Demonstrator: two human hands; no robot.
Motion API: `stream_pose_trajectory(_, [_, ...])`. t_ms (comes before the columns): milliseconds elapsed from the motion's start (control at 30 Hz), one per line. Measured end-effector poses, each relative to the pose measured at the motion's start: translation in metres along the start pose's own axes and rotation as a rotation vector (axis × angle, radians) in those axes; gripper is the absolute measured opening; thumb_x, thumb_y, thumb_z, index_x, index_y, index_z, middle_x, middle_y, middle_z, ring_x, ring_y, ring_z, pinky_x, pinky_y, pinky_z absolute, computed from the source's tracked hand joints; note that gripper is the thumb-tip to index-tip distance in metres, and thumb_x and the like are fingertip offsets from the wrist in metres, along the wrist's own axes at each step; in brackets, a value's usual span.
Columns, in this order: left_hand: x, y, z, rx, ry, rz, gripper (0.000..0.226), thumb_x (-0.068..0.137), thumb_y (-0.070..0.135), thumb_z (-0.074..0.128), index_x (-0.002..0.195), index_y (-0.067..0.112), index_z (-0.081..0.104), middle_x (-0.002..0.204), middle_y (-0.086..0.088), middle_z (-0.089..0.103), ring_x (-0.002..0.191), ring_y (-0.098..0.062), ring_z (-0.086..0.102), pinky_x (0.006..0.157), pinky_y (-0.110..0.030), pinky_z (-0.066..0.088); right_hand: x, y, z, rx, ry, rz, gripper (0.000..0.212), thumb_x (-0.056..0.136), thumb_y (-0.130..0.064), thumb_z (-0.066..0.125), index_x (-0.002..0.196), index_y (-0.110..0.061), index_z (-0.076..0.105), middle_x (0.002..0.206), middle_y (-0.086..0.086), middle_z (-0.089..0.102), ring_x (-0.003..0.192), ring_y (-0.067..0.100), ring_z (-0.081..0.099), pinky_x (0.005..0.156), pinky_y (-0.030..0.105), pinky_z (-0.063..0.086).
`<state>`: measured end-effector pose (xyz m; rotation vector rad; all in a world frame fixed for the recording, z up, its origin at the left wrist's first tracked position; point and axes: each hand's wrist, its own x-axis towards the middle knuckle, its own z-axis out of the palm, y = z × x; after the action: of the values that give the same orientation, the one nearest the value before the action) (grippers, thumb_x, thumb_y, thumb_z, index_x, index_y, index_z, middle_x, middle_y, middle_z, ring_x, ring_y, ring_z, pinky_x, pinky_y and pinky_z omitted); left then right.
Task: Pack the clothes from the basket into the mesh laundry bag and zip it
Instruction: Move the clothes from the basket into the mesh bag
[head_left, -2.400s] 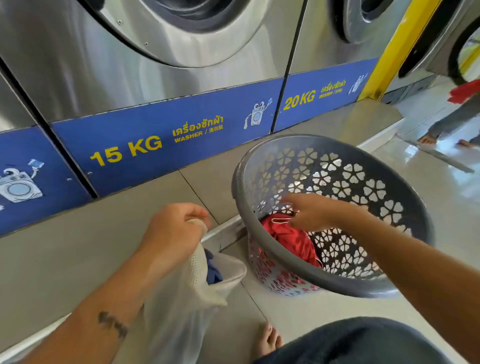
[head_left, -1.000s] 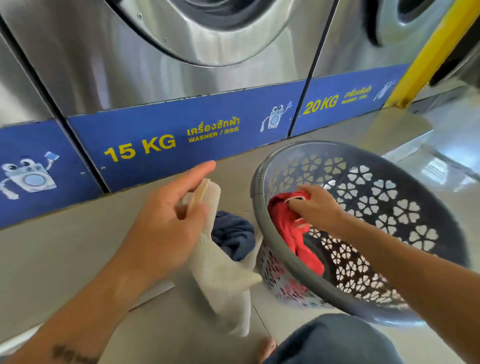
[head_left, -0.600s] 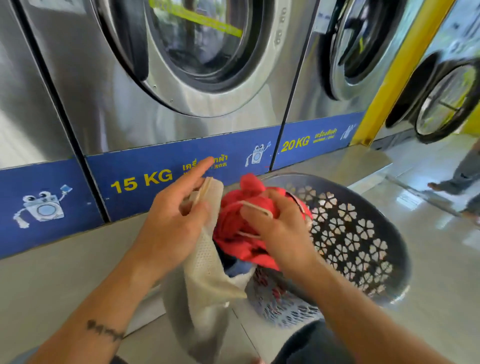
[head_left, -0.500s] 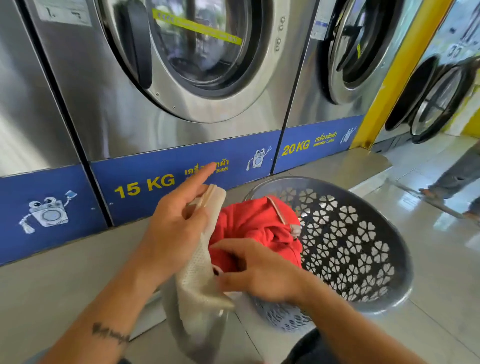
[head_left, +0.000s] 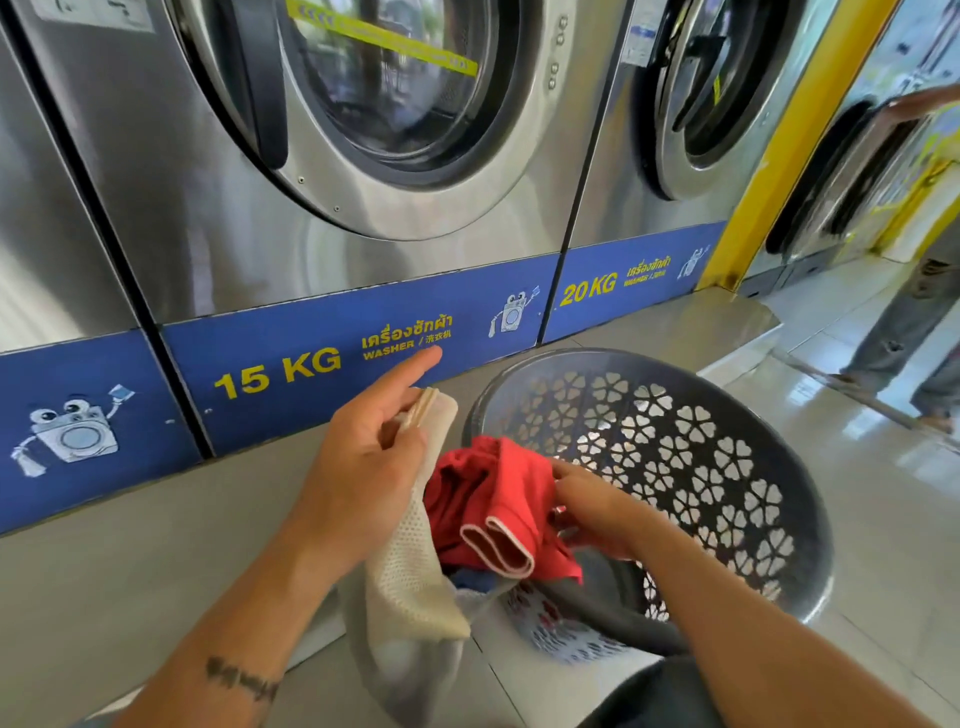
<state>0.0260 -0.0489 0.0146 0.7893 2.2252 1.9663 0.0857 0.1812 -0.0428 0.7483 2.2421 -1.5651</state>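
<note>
My left hand (head_left: 363, 467) pinches the top edge of the white mesh laundry bag (head_left: 410, 582) and holds its mouth up, index finger pointing out. My right hand (head_left: 597, 509) grips a red garment with white trim (head_left: 493, 509) and presses it into the bag's opening. A bit of blue cloth (head_left: 475, 582) shows inside the bag under the red one. The grey basket with flower-shaped holes (head_left: 701, 467) stands just right of the bag, tilted toward me. No other clothes show inside it.
Steel washers with a blue 15 KG label (head_left: 280, 369) and a 20 KG label (head_left: 589, 288) stand behind a low tiled step (head_left: 130, 545). A yellow post (head_left: 779, 156) rises at right. Another person's legs (head_left: 904, 322) stand on the glossy floor at far right.
My right hand lifted the red garment out of the basket and brought it left into the bag's mouth, now pushing it lower. My left hand raised the bag's edge.
</note>
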Motion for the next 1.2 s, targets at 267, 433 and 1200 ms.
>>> stream_pose_trajectory(267, [0.001, 0.005, 0.008, 0.013, -0.032, -0.014, 0.059, 0.09, 0.011, 0.051, 0.131, 0.054, 0.051, 0.107, -0.021, 0.066, 0.075, -0.039, 0.056, 0.068, -0.05, 0.054, 0.001, 0.001, -0.005, -0.184, 0.042, -0.169, 0.046, 0.075, 0.009, 0.041, 0.098, -0.023, 0.064, 0.079, -0.001, 0.064, 0.069, 0.013, 0.058, 0.058, 0.02, 0.046])
stream_pose_trajectory(433, [-0.001, -0.002, 0.004, 0.049, -0.014, -0.043, 0.055, 0.086, 0.022, 0.053, 0.131, 0.053, 0.054, 0.104, -0.004, 0.072, 0.088, -0.041, 0.062, 0.08, -0.046, 0.055, 0.002, 0.001, -0.001, -0.518, 0.182, -0.207, 0.025, 0.068, -0.006, 0.046, 0.076, -0.002, 0.069, 0.091, 0.017, 0.064, 0.091, 0.024, 0.055, 0.093, 0.048, 0.05])
stream_pose_trajectory(1200, [-0.009, 0.014, -0.018, -0.109, -0.013, -0.027, 0.079, 0.087, -0.015, 0.046, 0.132, 0.05, 0.056, 0.104, -0.013, 0.074, 0.088, -0.024, 0.062, 0.084, -0.034, 0.045, -0.053, -0.045, 0.092, -0.933, -0.127, -0.776, 0.023, 0.067, -0.015, 0.053, 0.087, -0.007, 0.06, 0.091, 0.011, 0.067, 0.08, 0.033, 0.061, 0.077, 0.046, 0.053])
